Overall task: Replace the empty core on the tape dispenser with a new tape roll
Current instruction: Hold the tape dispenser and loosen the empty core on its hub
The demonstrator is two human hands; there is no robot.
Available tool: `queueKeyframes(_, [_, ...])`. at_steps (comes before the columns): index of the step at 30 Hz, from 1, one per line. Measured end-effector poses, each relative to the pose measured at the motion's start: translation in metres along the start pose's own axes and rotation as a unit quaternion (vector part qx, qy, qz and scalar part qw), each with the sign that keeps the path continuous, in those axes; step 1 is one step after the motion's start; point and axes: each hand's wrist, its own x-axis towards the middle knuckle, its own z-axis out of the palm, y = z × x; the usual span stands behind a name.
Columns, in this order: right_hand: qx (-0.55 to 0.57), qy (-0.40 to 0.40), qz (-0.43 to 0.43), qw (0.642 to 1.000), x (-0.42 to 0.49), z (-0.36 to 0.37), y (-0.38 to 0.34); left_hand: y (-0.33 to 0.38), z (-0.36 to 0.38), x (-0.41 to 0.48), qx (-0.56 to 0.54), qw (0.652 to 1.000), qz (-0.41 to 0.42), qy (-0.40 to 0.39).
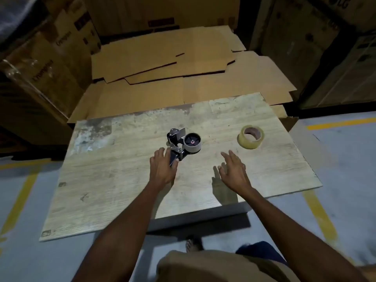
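Observation:
A black tape dispenser (179, 142) lies on its side in the middle of the wooden table top (122, 180). An empty grey cardboard core (192, 144) sits on its spindle, facing up. My left hand (162, 167) covers the dispenser's handle, thumb and fingers curled round it. A new roll of clear tape (251, 136) lies flat at the table's far right. My right hand (234, 169) hovers over the table between the dispenser and the roll, fingers spread and holding nothing.
Flattened cardboard sheets (173, 58) are stacked behind the table. Tall cartons (50, 58) stand at the left and large boxes (305, 37) at the right. Yellow lines (321, 212) mark the grey floor around the table.

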Motion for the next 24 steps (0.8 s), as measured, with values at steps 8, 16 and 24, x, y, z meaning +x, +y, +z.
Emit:
queueKeyframes(8, [0.015, -0.026, 0.011, 0.999, 0.019, 0.001, 0.008, 0.000, 0.003, 0.024, -0.022, 0.996, -0.002, -0.085])
queueKeyframes(16, [0.009, -0.036, 0.018, 0.999, 0.019, 0.007, 0.021, -0.005, 0.017, 0.017, -0.078, 0.994, 0.029, -0.075])
queueKeyframes(24, [0.007, -0.040, 0.031, 0.999, 0.007, 0.012, 0.031, -0.022, 0.019, -0.005, -0.094, 0.984, 0.113, -0.096])
